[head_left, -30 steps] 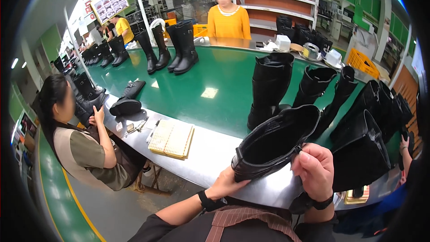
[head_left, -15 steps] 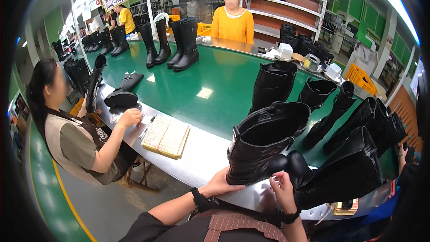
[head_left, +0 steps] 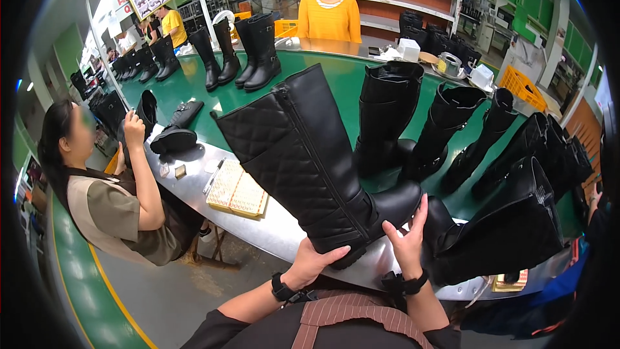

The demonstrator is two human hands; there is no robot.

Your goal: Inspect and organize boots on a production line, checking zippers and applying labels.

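A tall black boot (head_left: 303, 161) with a quilted shaft and a long side zip is tilted over the metal edge, its top leaning to the far left. My left hand (head_left: 316, 262) grips it at the heel, thumb lying on the side above the sole. At the toe, my right hand (head_left: 410, 229) has its thumb and fingers around the front of the foot. Right beside my right hand lies another black boot (head_left: 504, 232), its shaft slanting up to the right.
Several black boots (head_left: 387, 110) stand on the green table (head_left: 303, 90). Sticker sheets (head_left: 236, 190) lie on the metal edge (head_left: 265, 232). On the left a seated person (head_left: 110, 187) handles a boot; across the table stands a person in yellow (head_left: 329, 16).
The boot has gone from upright to tilted, showing its zipped side. My right hand has moved from in front of it onto its toe. The left-hand person's hand has risen.
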